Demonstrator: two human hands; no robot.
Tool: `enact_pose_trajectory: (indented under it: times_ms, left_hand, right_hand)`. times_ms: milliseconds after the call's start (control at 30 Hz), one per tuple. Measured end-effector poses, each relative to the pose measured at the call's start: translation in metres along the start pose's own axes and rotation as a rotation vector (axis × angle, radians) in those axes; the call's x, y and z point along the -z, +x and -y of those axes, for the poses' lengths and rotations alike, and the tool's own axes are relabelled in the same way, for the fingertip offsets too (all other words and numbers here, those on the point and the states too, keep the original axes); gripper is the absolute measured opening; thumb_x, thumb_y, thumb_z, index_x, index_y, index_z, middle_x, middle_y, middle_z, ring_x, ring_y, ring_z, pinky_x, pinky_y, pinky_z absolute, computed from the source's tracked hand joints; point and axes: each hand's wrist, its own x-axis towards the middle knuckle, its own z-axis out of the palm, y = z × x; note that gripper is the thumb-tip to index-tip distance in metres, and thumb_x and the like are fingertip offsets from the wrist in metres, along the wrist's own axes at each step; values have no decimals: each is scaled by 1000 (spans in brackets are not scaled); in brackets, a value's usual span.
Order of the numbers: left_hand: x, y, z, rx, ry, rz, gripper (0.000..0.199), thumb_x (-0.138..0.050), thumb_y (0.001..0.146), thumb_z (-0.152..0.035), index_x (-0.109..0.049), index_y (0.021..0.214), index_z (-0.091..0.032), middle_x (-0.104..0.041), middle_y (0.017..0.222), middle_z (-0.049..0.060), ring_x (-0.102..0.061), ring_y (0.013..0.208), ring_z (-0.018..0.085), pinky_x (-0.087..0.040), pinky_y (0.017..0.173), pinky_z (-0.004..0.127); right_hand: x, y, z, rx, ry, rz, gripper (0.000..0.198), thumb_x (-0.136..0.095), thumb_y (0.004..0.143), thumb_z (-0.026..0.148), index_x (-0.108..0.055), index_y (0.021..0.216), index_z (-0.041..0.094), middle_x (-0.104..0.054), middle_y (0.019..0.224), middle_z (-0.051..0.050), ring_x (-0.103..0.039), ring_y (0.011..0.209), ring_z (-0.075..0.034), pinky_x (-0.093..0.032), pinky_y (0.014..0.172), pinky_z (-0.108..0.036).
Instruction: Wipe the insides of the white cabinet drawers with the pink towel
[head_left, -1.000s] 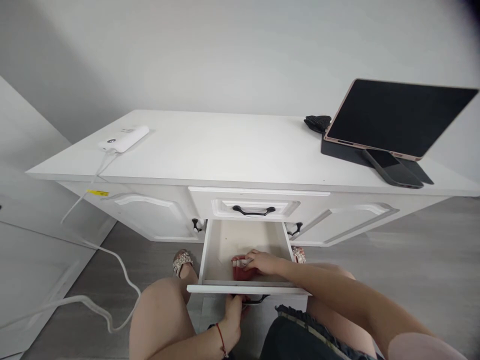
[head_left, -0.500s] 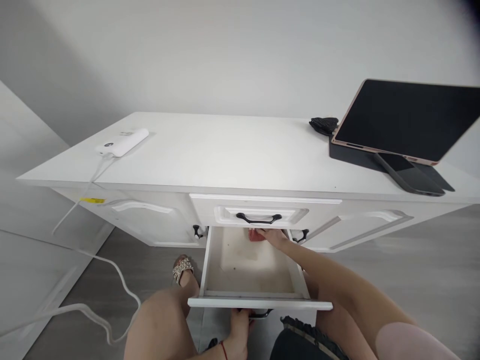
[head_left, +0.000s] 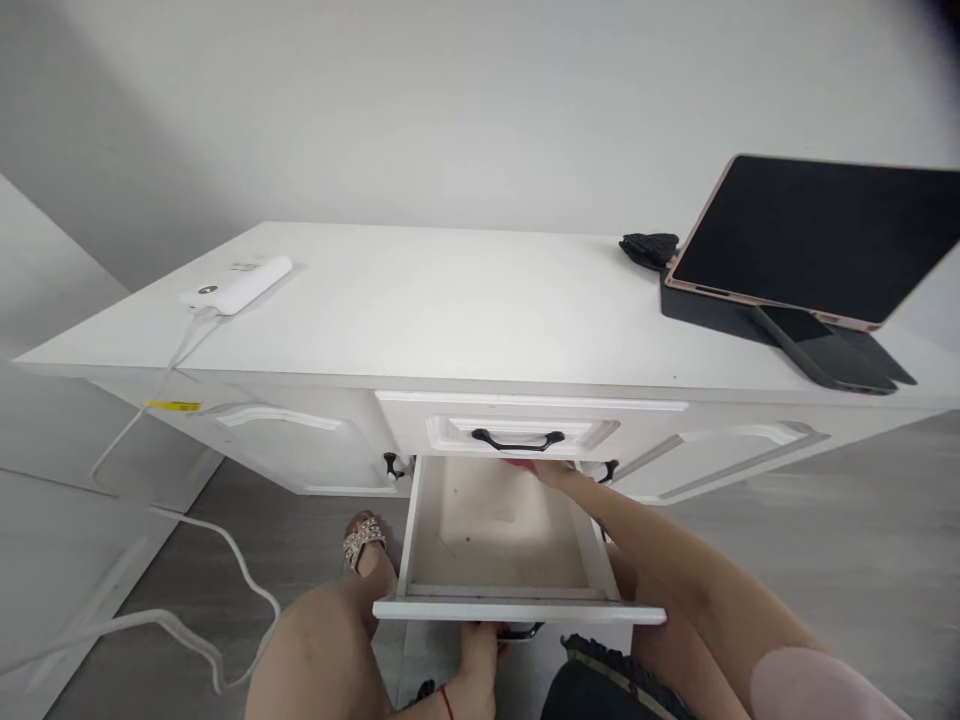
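Note:
The lower drawer (head_left: 502, 555) of a white cabinet stands pulled out, with a few dark specks and a stain on its pale bottom. My right hand (head_left: 553, 472) reaches to the back of it, partly hidden beneath the upper drawer front (head_left: 450, 410). It presses a red cloth (head_left: 519, 463) against the drawer bottom; only an edge of the cloth shows. Below the drawer front, my left hand (head_left: 478, 645) is at the black handle (head_left: 523, 633), its fingers bent behind the handle and partly hidden.
On the cabinet top (head_left: 450, 300) lie a white power bank (head_left: 240, 285) with a cable, a tablet (head_left: 817, 240) leaning on a dark stand, a phone (head_left: 817, 350) and a black mesh bundle (head_left: 649, 249). A white cable (head_left: 247, 580) trails at the left. My knees flank the drawer.
My right hand has slid farther back with the red cloth, so more of both is hidden under the upper drawer. My left hand stays at the handle.

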Motion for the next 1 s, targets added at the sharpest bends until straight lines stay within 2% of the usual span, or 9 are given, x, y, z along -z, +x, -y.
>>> enact_pose_trajectory:
  times_ms: [167,333,433,533,700,767,833,900,1000]
  left_hand:
    - [3,-10,-4,-63,13,29,15,-50,76,-11,-53,70,-24,-61,68,1,-62,73,18,-51,68,30]
    - [4,-22,-11,-89,-26,57,17,-52,74,-5,-52,72,-22,-59,65,0,-58,69,16,-48,62,26]
    - [4,-26,-15,-82,-51,62,21,-52,71,-1,-50,68,-22,-58,63,-2,-55,64,15,-46,59,25]
    - [5,-26,-18,-57,-74,94,23,-53,69,1,-51,64,-21,-56,59,-2,-52,61,14,-45,59,24]
    - [7,-25,-25,-38,-106,190,23,-55,65,3,-53,59,-19,-56,56,-2,-51,56,13,-43,57,24]
    - [8,-25,-30,-35,-114,230,23,-54,64,5,-54,58,-18,-56,55,-2,-51,54,12,-43,57,24]
    - [8,-26,-37,-36,-123,271,23,-52,63,6,-54,57,-17,-56,55,-1,-52,54,12,-44,58,24]
    - [8,-26,-43,-44,-131,310,24,-52,63,7,-54,57,-16,-57,55,0,-54,56,12,-46,62,24]
    - [6,-26,-51,-66,-145,356,25,-53,62,9,-53,55,-16,-58,56,0,-55,58,12,-48,68,25]
  right_hand:
    - [-18,-46,-1,95,-198,186,69,-63,66,9,-53,132,26,-47,139,-13,-44,125,-33,-34,105,-50]
    - [-35,-88,8,234,-341,311,55,-40,84,6,-50,134,26,-48,136,-15,-53,115,-30,-43,94,-49]
    - [-33,-103,16,299,-300,353,48,-38,87,10,-56,128,29,-53,133,-11,-56,109,-26,-44,92,-43]
    - [-24,-111,25,339,-151,418,48,-50,81,11,-59,124,29,-57,131,-6,-58,108,-22,-43,93,-35]
    - [-1,-112,39,156,186,586,54,-56,61,3,-67,110,25,-68,108,-1,-62,91,-20,-48,78,-27]
    - [13,-113,44,93,236,561,56,-53,63,5,-63,115,23,-69,101,0,-62,80,-17,-49,70,-26]
    - [30,-120,52,44,342,452,60,-52,67,10,-55,125,22,-66,106,-3,-62,74,-15,-49,66,-26]
    - [49,-136,61,52,441,268,60,-52,68,13,-52,128,21,-61,114,-6,-62,78,-16,-51,68,-27]
    - [67,-173,75,131,386,-63,57,-52,69,14,-54,125,23,-55,118,-7,-58,100,-22,-49,87,-34]
